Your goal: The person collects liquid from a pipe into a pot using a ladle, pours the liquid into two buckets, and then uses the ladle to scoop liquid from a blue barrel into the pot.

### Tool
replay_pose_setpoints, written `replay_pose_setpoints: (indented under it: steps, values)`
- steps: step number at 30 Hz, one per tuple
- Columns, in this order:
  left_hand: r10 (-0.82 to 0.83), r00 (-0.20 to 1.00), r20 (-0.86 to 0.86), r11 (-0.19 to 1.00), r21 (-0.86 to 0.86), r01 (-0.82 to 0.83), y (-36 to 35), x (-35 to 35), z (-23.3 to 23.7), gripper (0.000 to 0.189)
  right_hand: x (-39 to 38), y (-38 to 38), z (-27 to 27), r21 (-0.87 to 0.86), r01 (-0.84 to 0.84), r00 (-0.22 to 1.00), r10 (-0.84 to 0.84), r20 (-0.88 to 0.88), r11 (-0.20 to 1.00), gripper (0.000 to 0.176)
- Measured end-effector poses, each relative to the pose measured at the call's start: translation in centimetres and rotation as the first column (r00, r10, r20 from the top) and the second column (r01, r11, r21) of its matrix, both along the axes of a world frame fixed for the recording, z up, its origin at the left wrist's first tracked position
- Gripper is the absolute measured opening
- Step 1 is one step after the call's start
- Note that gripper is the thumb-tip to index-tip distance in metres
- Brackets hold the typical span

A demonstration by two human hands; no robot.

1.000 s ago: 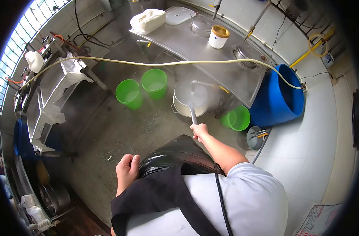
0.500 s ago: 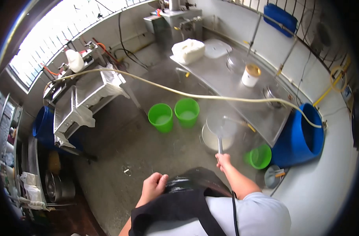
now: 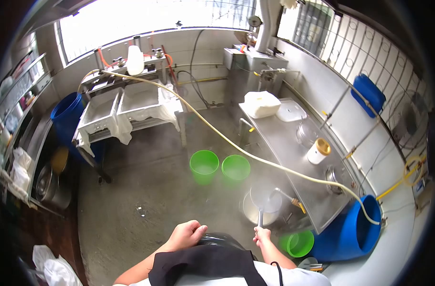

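Observation:
My right hand (image 3: 262, 234) is wrapped round the grey handle of a large round-bowled ladle (image 3: 260, 217). The ladle's wide head overlaps a pale round pot (image 3: 249, 209) on the floor, and steam blurs both. A tap pipe (image 3: 286, 195) with a yellow handle reaches from the steel table toward the pot. My left hand (image 3: 188, 234) is closed in a fist in front of my dark apron (image 3: 203, 264), with nothing showing in it. Close to my right forearm stands a green bucket (image 3: 301, 244).
Two green buckets (image 3: 204, 167) stand ahead on the wet floor. At the right is a steel table (image 3: 284, 143) bearing a white block, lids and a tub; a blue barrel (image 3: 341, 238) leans below it. A pale hose (image 3: 217, 131) crosses the room to cloth-lined trays (image 3: 139, 100).
My view has tilted upward, so the room sits lower in the picture. My right hand keeps its grip on the ladle over the pot; my left fist stays by the apron.

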State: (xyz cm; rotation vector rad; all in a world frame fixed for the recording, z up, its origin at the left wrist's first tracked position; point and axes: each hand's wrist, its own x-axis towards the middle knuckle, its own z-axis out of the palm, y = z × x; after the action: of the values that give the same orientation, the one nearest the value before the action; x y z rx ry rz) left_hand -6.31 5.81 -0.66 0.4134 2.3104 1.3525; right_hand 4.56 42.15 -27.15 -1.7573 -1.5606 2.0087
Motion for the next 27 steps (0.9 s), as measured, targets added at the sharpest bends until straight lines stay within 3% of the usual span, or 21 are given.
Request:
replay_pose_setpoints:
  steps: [7, 27]
  values:
    - [-0.058, 0.996, -0.072, 0.998, 0.004, 0.058, -0.7, -0.2, -0.2, 0.035, -0.1, -0.1, -0.2, -0.027, 0.016, 1.000, -0.015, 0.020, 0.999, 0.017]
    - [-0.039, 0.999, -0.027, 0.999, -0.012, 0.039, -0.3, 0.3, 0.1, 0.035, 0.9, -0.4, -1.1, -0.033, 0.012, 1.000, -0.011, 0.025, 0.999, 0.014]
